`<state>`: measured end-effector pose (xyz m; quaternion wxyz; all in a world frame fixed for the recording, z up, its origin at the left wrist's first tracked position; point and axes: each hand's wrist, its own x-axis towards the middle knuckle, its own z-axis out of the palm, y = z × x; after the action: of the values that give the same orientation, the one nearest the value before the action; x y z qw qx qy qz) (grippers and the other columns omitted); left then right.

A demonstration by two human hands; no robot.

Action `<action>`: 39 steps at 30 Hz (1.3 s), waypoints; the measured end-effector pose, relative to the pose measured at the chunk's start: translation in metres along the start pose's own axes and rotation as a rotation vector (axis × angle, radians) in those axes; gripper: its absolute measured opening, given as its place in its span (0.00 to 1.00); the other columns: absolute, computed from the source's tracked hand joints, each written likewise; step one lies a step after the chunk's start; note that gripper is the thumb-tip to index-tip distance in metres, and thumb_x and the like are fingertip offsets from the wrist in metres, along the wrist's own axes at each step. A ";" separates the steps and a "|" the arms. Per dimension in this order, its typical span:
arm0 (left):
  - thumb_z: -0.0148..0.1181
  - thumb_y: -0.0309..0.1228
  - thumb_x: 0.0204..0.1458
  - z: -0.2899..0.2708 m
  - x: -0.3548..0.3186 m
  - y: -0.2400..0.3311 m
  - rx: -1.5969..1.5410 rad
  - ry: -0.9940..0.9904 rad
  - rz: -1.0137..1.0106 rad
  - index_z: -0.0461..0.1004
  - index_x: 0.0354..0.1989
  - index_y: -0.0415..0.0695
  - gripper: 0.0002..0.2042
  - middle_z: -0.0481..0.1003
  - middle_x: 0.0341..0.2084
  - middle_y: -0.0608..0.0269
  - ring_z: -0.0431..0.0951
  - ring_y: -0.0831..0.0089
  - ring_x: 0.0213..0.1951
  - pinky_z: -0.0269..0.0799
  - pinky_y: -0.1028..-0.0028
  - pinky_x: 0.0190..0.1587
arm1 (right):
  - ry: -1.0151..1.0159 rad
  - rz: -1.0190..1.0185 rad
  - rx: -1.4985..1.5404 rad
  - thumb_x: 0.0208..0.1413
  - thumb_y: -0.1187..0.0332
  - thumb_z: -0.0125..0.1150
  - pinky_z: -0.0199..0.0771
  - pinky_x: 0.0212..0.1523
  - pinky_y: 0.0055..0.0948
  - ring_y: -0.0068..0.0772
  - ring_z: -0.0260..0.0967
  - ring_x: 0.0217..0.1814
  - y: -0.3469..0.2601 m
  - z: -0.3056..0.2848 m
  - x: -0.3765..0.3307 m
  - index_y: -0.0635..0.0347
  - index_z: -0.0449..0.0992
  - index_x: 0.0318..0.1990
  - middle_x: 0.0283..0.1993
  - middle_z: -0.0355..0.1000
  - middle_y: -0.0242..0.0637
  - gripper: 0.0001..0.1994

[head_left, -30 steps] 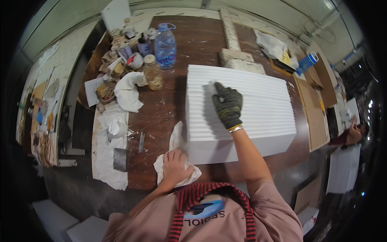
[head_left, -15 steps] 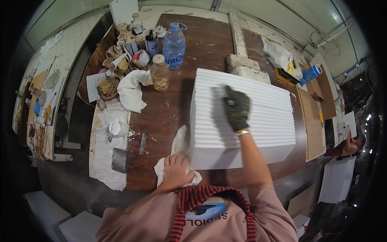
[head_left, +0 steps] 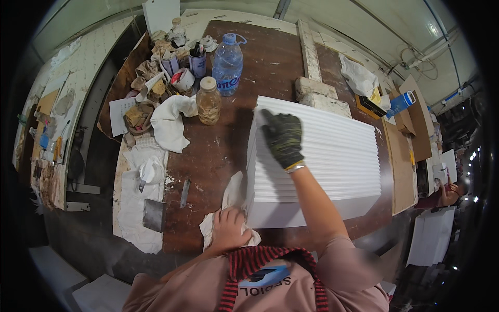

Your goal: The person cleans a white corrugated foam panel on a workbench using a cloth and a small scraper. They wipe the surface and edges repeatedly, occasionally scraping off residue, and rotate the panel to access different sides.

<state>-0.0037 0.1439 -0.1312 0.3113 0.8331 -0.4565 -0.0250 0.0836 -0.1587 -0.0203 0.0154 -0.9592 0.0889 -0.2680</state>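
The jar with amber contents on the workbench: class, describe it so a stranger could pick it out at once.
Start at the big white ribbed panel under the gloved right hand. Left of its far corner stand two containers on the brown table. The small jar has a tan lid and amber contents, unlike the taller clear blue-tinted water bottle behind it.

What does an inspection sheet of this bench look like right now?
Surface: dark brown wooden table, stained.
Job's things: white ribbed rectangular panel; crumpled white rag.
Clutter: clear blue-capped plastic water bottle, amber glass jar, flat metal scraper, white cloth.
Hands: right hand, in a dark glove, flat on the panel; bare left hand on the rag.
Cables: on the wall, upper right.
Surroundings: tool shelf left.
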 end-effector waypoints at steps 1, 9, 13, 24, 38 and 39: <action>0.65 0.44 0.39 0.000 0.000 0.000 -0.001 -0.008 -0.008 0.76 0.43 0.44 0.23 0.71 0.49 0.57 0.68 0.58 0.58 0.57 0.48 0.62 | -0.039 -0.066 0.013 0.51 0.65 0.65 0.66 0.43 0.45 0.45 0.71 0.39 -0.006 0.011 0.004 0.47 0.78 0.55 0.32 0.74 0.38 0.21; 0.66 0.44 0.38 0.000 0.003 -0.001 0.000 0.040 0.022 0.76 0.41 0.44 0.22 0.72 0.46 0.57 0.70 0.57 0.55 0.59 0.46 0.59 | 0.003 0.416 -0.204 0.47 0.64 0.66 0.68 0.40 0.48 0.47 0.73 0.38 0.090 -0.037 -0.025 0.47 0.79 0.52 0.32 0.77 0.39 0.20; 0.66 0.42 0.37 -0.001 0.003 0.001 0.005 0.025 0.015 0.76 0.41 0.43 0.22 0.71 0.46 0.57 0.69 0.56 0.55 0.59 0.46 0.59 | 0.067 0.046 -0.002 0.49 0.65 0.64 0.66 0.42 0.46 0.45 0.72 0.39 0.036 0.009 0.015 0.46 0.78 0.53 0.32 0.75 0.38 0.21; 0.66 0.42 0.38 -0.005 0.005 0.002 -0.016 0.054 0.009 0.77 0.40 0.43 0.21 0.72 0.45 0.57 0.70 0.58 0.54 0.61 0.50 0.58 | -0.017 0.379 -0.211 0.47 0.69 0.67 0.75 0.46 0.47 0.49 0.78 0.40 0.105 -0.026 0.005 0.50 0.83 0.46 0.37 0.81 0.44 0.15; 0.68 0.44 0.34 0.001 0.001 0.000 0.001 0.025 -0.005 0.77 0.41 0.43 0.25 0.72 0.47 0.58 0.70 0.58 0.56 0.58 0.48 0.60 | -0.060 0.352 -0.231 0.49 0.66 0.62 0.71 0.46 0.50 0.48 0.76 0.42 0.128 -0.006 0.009 0.44 0.81 0.49 0.37 0.80 0.40 0.17; 0.68 0.44 0.34 0.002 0.000 0.000 0.006 0.038 0.009 0.77 0.40 0.43 0.25 0.72 0.47 0.58 0.70 0.57 0.56 0.58 0.48 0.60 | -0.151 0.442 -0.331 0.49 0.66 0.62 0.70 0.45 0.50 0.49 0.75 0.44 0.142 -0.017 0.003 0.45 0.80 0.52 0.40 0.80 0.41 0.19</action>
<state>-0.0039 0.1428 -0.1327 0.3176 0.8323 -0.4543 -0.0063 0.0540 -0.2987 -0.0151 -0.0768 -0.9233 0.3369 -0.1679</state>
